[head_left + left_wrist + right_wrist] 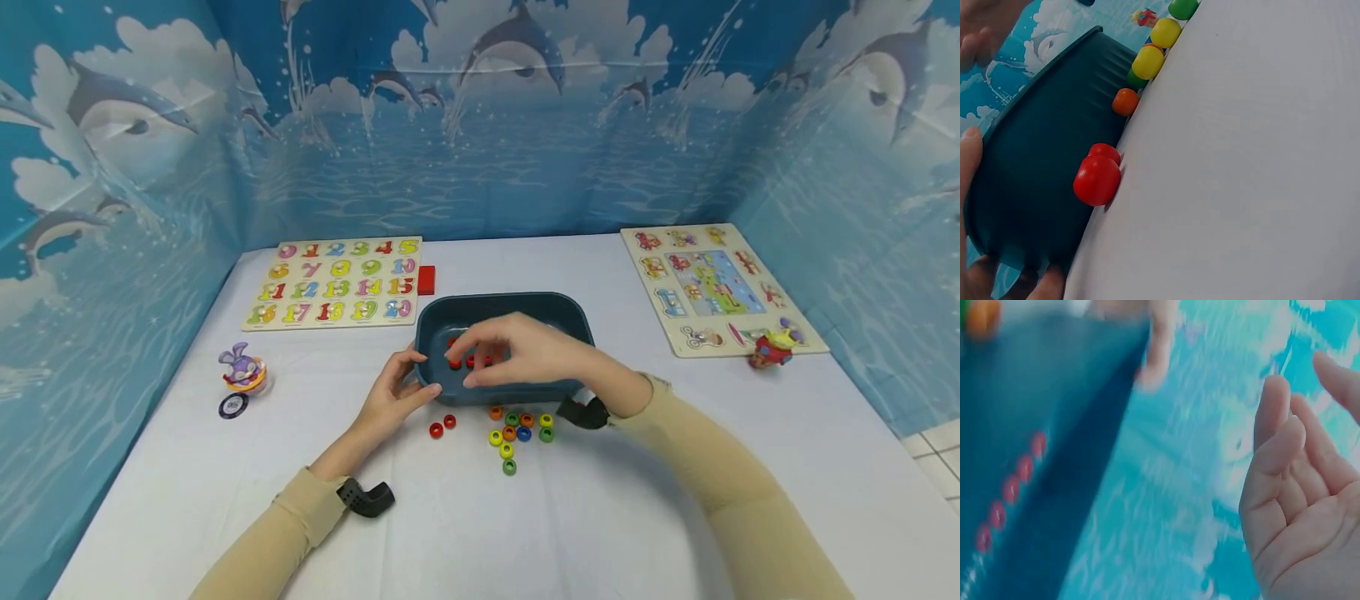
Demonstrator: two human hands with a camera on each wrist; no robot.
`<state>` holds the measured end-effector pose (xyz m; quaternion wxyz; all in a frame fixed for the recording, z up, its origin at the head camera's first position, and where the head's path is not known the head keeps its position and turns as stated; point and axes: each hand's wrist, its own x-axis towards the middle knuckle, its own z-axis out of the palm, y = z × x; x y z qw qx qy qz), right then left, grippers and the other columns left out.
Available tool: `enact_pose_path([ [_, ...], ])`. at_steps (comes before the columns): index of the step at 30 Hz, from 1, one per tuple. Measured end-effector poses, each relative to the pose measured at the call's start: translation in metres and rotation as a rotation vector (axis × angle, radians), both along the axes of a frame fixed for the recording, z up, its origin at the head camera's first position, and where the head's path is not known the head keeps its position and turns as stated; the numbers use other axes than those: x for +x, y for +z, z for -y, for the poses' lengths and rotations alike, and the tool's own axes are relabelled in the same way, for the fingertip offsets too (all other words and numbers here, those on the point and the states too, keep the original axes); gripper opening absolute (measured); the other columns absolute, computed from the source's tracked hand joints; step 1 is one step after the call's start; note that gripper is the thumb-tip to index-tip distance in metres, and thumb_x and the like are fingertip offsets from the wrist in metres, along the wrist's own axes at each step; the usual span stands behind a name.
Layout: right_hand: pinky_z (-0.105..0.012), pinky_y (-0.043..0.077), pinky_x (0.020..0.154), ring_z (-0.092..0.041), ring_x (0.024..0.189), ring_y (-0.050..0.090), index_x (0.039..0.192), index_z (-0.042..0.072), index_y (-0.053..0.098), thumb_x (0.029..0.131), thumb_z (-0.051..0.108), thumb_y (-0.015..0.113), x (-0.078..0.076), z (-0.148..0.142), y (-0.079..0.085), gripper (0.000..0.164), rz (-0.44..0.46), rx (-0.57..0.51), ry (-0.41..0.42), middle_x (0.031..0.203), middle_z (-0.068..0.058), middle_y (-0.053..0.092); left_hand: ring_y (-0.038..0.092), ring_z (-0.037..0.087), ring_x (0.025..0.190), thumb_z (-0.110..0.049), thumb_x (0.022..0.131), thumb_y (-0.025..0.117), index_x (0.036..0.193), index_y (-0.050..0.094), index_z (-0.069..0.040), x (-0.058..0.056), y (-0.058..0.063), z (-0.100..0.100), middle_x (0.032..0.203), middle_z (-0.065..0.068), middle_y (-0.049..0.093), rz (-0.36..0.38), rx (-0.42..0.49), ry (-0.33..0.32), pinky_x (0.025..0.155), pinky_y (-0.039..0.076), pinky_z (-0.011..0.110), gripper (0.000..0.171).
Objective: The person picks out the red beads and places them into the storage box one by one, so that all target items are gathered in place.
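A dark teal plastic tray stands mid-table with several red beads inside, which line up in a row in the right wrist view. At its left end, my left hand grips the corner, thumb at the front and fingers by the left rim. Over the tray hovers my right hand, palm down, with loosely bent fingers and nothing between them. Two red beads lie in front of the tray near the left thumb. Orange, green, yellow and blue beads cluster before the tray's front wall.
A number puzzle board lies at the back left, a red block beside it. At the back right is a picture puzzle board with a toy figure. A purple rabbit toy and black disc are at the left.
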<state>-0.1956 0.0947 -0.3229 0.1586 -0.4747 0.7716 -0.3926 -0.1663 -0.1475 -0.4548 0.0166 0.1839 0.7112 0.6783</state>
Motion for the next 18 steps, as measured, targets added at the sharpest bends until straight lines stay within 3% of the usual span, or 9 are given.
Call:
enact_pose_path([
  [4,-0.023,0.049,0.060,-0.002,0.070,0.056,0.115,0.020,0.057,0.080,0.035,0.065,0.030,0.010,-0.024,0.038,-0.037,0.038,-0.015,0.096,0.014,0.059,0.026,0.034,0.127,0.001,0.082,0.061,0.118,0.037,0.002,0.005,0.012,-0.002,0.146,0.015,0.015,-0.037,0.005,-0.019,0.095,0.037,0.040,0.043],
  [8,-0.018,0.047,0.057,0.001,0.068,0.054,0.120,0.018,0.054,0.081,0.033,0.065,0.048,0.021,-0.052,0.043,-0.034,0.104,-0.061,0.096,0.006,0.060,0.026,0.040,0.125,0.003,0.082,0.060,0.118,0.035,0.008,0.009,0.019,-0.004,0.145,0.020,0.014,-0.067,-0.001,-0.027,0.094,0.036,0.046,0.044],
  [13,-0.018,0.045,0.053,0.002,0.067,0.053,0.121,0.014,0.053,0.080,0.031,0.066,0.052,0.029,-0.078,0.046,-0.017,0.114,-0.119,0.097,0.001,0.060,0.027,0.038,0.125,0.004,0.082,0.059,0.119,0.034,0.010,0.010,0.021,-0.005,0.145,0.019,0.015,-0.067,-0.006,-0.025,0.093,0.035,0.049,0.045],
  [18,-0.017,0.044,0.052,0.001,0.062,0.051,0.121,0.016,0.054,0.080,0.031,0.066,0.051,0.030,-0.091,0.046,-0.077,0.118,-0.164,0.094,0.004,0.059,0.028,0.034,0.126,0.004,0.082,0.060,0.118,0.036,0.007,0.010,0.020,-0.005,0.145,0.017,0.016,-0.060,-0.006,-0.016,0.094,0.035,0.048,0.044],
])
